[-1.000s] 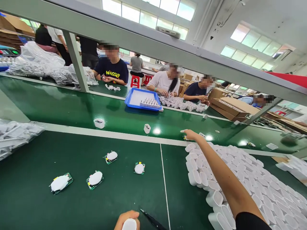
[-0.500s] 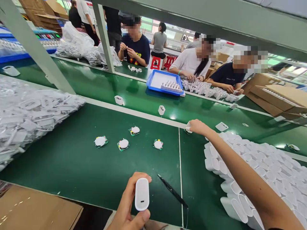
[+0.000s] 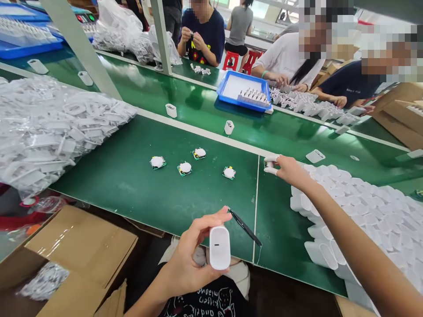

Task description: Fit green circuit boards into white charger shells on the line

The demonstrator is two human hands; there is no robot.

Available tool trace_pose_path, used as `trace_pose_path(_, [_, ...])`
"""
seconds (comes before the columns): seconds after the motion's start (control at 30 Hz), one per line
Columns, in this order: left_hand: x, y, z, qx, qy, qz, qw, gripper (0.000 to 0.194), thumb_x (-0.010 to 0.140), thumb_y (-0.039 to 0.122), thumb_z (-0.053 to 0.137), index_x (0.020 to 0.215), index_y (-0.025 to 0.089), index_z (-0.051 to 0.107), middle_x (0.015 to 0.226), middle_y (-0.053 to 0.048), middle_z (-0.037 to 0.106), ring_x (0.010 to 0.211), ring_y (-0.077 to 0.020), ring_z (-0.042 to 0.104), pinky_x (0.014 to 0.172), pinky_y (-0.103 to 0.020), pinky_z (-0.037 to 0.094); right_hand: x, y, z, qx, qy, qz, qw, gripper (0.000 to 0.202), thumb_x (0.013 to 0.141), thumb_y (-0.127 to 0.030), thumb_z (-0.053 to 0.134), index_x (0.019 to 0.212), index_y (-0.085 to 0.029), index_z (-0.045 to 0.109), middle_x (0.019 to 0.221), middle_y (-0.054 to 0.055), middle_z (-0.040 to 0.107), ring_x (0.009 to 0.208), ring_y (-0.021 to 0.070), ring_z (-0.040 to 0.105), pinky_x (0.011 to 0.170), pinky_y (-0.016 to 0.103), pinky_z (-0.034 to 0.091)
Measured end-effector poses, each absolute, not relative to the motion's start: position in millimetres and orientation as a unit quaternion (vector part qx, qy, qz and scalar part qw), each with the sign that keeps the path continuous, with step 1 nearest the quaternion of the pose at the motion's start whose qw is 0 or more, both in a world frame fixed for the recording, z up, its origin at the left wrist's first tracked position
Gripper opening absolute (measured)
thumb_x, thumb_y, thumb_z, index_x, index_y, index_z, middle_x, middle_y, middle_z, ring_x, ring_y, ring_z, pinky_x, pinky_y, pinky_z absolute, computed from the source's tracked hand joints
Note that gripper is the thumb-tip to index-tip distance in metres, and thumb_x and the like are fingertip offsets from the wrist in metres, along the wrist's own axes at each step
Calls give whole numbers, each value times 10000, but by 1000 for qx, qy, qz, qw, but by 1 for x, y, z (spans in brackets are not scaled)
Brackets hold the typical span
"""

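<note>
My left hand (image 3: 194,246) holds a white oval charger housing (image 3: 220,248) near the front edge of the table, its small slot visible inside. Farther right, my right hand (image 3: 287,169) has white-covered fingertips around a small circuit board (image 3: 267,164), mostly hidden between them. Several boards with round white tops, such as this circuit board (image 3: 184,168), lie on the green table (image 3: 139,189). Black tweezers (image 3: 245,226) rest just beyond my left hand. Beside my right forearm stand many packed white housings (image 3: 360,198).
At the left lies a bag of white parts (image 3: 66,127). A green belt (image 3: 198,112) behind carries scattered housings and passes a blue tray (image 3: 244,91). A slanted post (image 3: 82,48) rises at the left. People work across the belt. Below left sits a cardboard box (image 3: 82,242).
The view has tilted down and shifted. The housing in my left hand now shows its open inside. My right hand's fingers now show around the board, near the white line.
</note>
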State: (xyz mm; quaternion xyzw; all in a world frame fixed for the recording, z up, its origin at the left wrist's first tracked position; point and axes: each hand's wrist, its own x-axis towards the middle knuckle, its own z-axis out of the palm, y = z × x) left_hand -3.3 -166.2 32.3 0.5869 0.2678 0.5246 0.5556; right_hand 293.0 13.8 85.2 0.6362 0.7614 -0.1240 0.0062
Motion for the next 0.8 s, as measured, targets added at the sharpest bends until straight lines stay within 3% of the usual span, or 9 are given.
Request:
trace_pose_path(0.1, [0, -164, 36, 622, 265, 526, 516, 566, 826, 232, 758, 1336, 272, 516, 1415, -124, 579, 1410, -311, 460, 1113, -472, 474, 267, -49, 108, 593, 773, -171, -148, 300, 960, -316, 523, 1236, -217, 586, 1057, 53, 698, 993, 202, 698, 886, 368, 589])
trace_pose_path(0.17, [2, -162, 38, 644, 266, 519, 495, 565, 822, 246, 765, 1339, 264, 537, 1409, -126, 588, 1375, -298, 506, 1098, -445, 495, 245, -96, 124, 457, 767, -280, -353, 315, 909, -395, 646, 1193, -263, 616, 995, 37, 718, 925, 216, 717, 776, 369, 625])
trace_pose_path(0.23, [5, -162, 41, 655, 262, 517, 484, 568, 824, 254, 769, 1348, 266, 547, 1396, -120, 603, 1325, -280, 561, 1079, -416, 518, 224, -137, 134, 358, 771, -317, -420, 255, 905, -371, 675, 1142, -284, 637, 1039, 39, 727, 1009, 212, 706, 786, 332, 628])
trace_pose_path(0.4, [8, -171, 52, 662, 278, 516, 467, 540, 862, 204, 728, 1368, 247, 544, 1393, -98, 612, 1300, -236, 585, 1039, -343, 556, 193, -191, 120, 331, 745, -277, -508, 326, 921, -250, 650, 1236, -190, 586, 1161, 81, 690, 1066, 205, 684, 1007, 384, 572])
trace_pose_path(0.53, [7, -180, 62, 674, 312, 502, 442, 485, 890, 221, 700, 1353, 227, 556, 1394, -98, 611, 1294, -229, 590, 1041, -343, 552, 186, -207, 101, 359, 748, -236, -506, 350, 917, -271, 663, 1243, -178, 578, 1199, 70, 676, 1121, 197, 658, 970, 333, 593])
trace_pose_path(0.8, [14, -186, 65, 670, 323, 518, 422, 446, 915, 248, 668, 1348, 226, 566, 1389, -100, 614, 1276, -243, 602, 1038, -379, 557, 180, -217, 100, 407, 746, -199, -488, 275, 956, -264, 605, 1219, -187, 584, 1224, 48, 665, 1244, 197, 586, 1065, 337, 537])
